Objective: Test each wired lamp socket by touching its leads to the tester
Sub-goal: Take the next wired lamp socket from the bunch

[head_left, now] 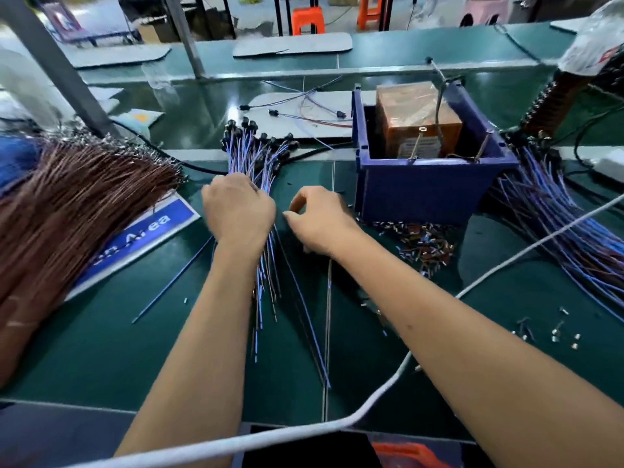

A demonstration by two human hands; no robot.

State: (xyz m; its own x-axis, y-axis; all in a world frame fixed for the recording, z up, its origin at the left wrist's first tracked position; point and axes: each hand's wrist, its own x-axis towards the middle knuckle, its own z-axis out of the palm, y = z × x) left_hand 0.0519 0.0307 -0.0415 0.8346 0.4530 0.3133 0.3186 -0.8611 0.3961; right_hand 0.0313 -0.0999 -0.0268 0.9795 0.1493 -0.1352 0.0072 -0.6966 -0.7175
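Head camera looked down on a green workbench [101,349], where the left hand [238,211] was curled round a bundle of blue-wired lamp sockets [256,153] — black socket heads fanned out beyond the knuckles, the stripped leads trailing back under the wrist toward the bench edge. The right hand [319,219] hovered just beside it, thumb and forefinger bent toward each other in a pinch; whether a single wire sat between them could not be told. To the right stood a blue plastic box [429,194] holding the tester [417,116], a brown block wrapped in film. A scatter of small crimp terminals [425,241] lay at the foot of the box. Further right lay another heap of blue-wired sockets [560,224]. A thick sheaf of brown wires [74,197] spread across the left of the bench, partly over a blue sign [148,231] — and a white cable [371,400] crossed the foreground.
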